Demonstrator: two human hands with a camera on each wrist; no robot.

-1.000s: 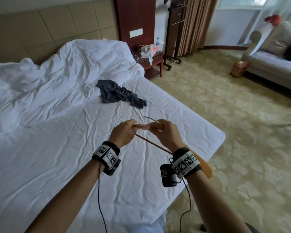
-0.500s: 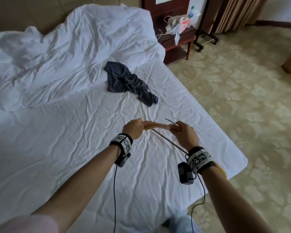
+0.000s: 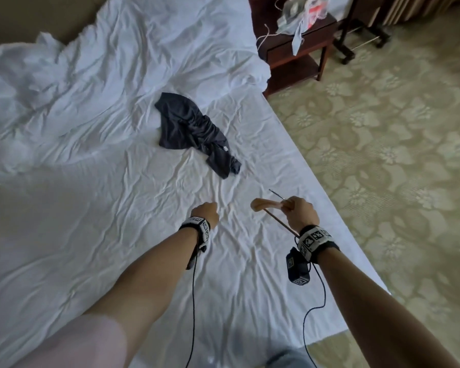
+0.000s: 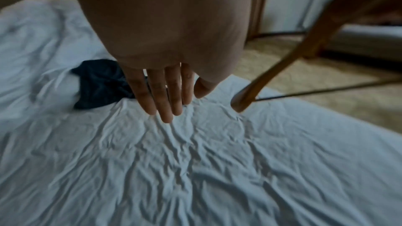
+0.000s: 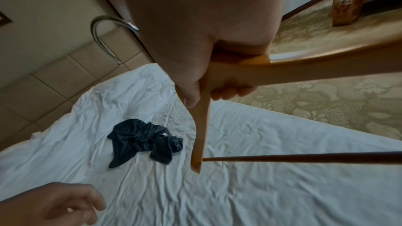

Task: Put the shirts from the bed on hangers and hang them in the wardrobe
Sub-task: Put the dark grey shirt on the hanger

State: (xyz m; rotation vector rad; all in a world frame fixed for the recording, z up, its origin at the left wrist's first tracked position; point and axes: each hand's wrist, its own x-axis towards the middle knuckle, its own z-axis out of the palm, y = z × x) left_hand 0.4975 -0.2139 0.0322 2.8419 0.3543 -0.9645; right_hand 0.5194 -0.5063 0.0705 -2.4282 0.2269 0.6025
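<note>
1. The right hand [image 3: 300,212] is curled around the middle of a wooden hanger [image 3: 263,204], thumb and fingers wrapped round the wood just below its metal hook [image 5: 102,35].
2. The hanger is held in the air above the bed [image 3: 91,235]. One wooden arm points down toward the sheet, and its thin crossbar runs back under the right wrist.
3. The left hand [image 3: 206,215] holds nothing. In the left wrist view its fingers [image 4: 165,99] are straight and close together, reaching forward over the sheet. It is apart from the hanger, to the hanger's left.
4. Both wrists wear bands with black-and-white square markers, and thin black cables hang from them.
5. A dark shirt [image 3: 194,131] lies crumpled on the white, wrinkled sheet, farther up the bed, well apart from both hands.
6. Beyond the shirt, a white duvet [image 3: 130,49] is bunched near the head of the bed.
7. A dark wooden nightstand [image 3: 300,49] stands beside the bed on patterned carpet [image 3: 383,155], with a plastic bag on top.
</note>
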